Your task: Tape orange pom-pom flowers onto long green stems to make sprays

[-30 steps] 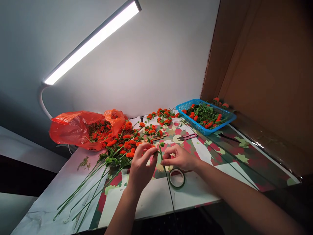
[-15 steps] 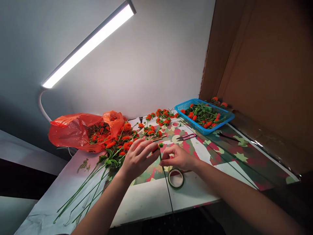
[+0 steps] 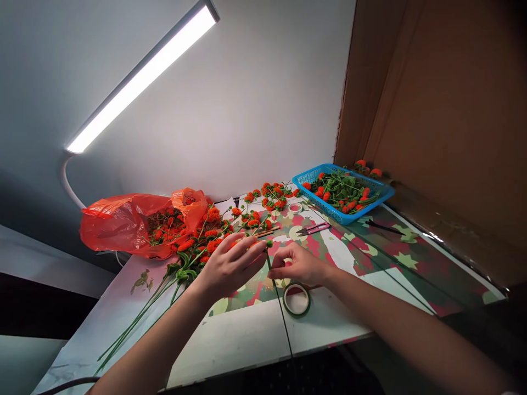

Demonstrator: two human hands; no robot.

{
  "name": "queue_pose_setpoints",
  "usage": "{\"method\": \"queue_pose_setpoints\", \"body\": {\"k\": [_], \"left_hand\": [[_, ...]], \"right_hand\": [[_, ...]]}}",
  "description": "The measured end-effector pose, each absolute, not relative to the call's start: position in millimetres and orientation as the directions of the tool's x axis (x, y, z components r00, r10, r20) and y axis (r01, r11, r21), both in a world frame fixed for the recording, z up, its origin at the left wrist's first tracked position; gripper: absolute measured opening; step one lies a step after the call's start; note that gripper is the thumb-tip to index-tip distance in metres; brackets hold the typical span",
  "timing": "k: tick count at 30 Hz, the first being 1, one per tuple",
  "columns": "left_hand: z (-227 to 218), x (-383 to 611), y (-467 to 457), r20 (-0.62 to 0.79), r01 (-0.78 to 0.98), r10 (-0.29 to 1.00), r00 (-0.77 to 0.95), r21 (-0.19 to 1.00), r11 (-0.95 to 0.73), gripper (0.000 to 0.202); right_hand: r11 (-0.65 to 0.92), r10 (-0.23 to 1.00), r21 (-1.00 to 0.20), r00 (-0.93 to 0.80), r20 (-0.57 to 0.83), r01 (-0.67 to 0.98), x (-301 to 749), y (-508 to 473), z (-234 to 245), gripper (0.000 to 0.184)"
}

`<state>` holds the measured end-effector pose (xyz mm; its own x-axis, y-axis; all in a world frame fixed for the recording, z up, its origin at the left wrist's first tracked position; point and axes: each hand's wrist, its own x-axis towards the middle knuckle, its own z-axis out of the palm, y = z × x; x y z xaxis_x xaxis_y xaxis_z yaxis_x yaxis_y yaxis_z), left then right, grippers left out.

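Observation:
Above the middle of the table, my left hand (image 3: 234, 264) is curled around the head of an orange artificial flower. The fingers hide most of its petals, and only the green base (image 3: 269, 244) shows at the fingertips. From there a thin dark green stem (image 3: 282, 314) runs down past the table's front edge. My right hand (image 3: 300, 265) pinches the stem just below the base; whether tape is also between those fingers I cannot tell. A roll of green tape (image 3: 308, 308) lies on the table right below my right hand.
A red plastic bag (image 3: 119, 227) of flowers lies at left, beside a heap of long-stemmed orange flowers (image 3: 211, 234). Pink-handled snips (image 3: 314, 229) and a smaller tape roll (image 3: 295, 207) lie farther back. A blue basket (image 3: 345, 217) of flowers stands near the cardboard (image 3: 436, 120). A lamp (image 3: 144, 79) shines overhead.
The view has shifted slightly. My left forearm sits lower and farther left, and a dark cable shows at the bottom left. Both hands keep nearly the same hold on the flower.

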<state>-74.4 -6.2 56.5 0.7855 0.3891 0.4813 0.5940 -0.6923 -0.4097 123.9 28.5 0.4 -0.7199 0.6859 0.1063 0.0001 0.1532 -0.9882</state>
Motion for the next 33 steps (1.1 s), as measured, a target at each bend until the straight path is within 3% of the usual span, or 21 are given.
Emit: {"method": "queue_pose_setpoints", "body": {"k": [4, 10, 15, 18, 21, 26, 29, 33], "left_hand": [[58.5, -73.1, -6.8, 0.469, 0.522, 0.292, 0.834, -0.496, -0.694, 0.022], [64.3, -64.8, -8.2, 0.419, 0.609, 0.447, 0.791, -0.465, -0.642, 0.016], [72.0, -60.8, -10.1, 0.374, 0.668, 0.558, 0.741, -0.323, -0.67, 0.014], [74.9, -63.4, -14.2, 0.437, 0.734, 0.618, 0.654, -0.168, -0.658, 0.018], [73.8, -68.7, -18.5, 0.513, 0.793, 0.724, 0.46, 0.128, -0.595, 0.031], [57.3, -73.3, -21.9, 0.365, 0.656, 0.869, 0.335, 0.571, -0.493, 0.039], [44.2, -70.2, -20.9, 0.289, 0.534, 0.905, 0.311, 0.735, -0.418, 0.038], [33.3, -66.4, -17.7, 0.256, 0.416, 0.948, 0.191, 0.853, -0.314, 0.029]], "right_hand": [[0.145, 0.695, -0.989, -0.714, 0.088, 0.019, 123.0, 28.6, -1.4, 0.022], [0.214, 0.688, -0.976, -0.714, 0.127, 0.033, 123.4, 29.4, -2.6, 0.026], [0.227, 0.692, -0.973, -0.71, 0.132, 0.04, 124.7, 30.8, -1.9, 0.03], [0.218, 0.692, -0.975, -0.709, 0.132, 0.031, 125.2, 30.2, -0.3, 0.029], [0.205, 0.692, -0.978, -0.711, 0.125, 0.027, 125.2, 29.6, 1.0, 0.027], [0.191, 0.682, -0.981, -0.721, 0.122, 0.015, 123.5, 29.6, -0.2, 0.026], [0.186, 0.69, -0.982, -0.715, 0.113, 0.025, 122.5, 29.8, -0.9, 0.025], [0.174, 0.696, -0.984, -0.712, 0.09, 0.045, 122.9, 29.3, -0.9, 0.025]]}}
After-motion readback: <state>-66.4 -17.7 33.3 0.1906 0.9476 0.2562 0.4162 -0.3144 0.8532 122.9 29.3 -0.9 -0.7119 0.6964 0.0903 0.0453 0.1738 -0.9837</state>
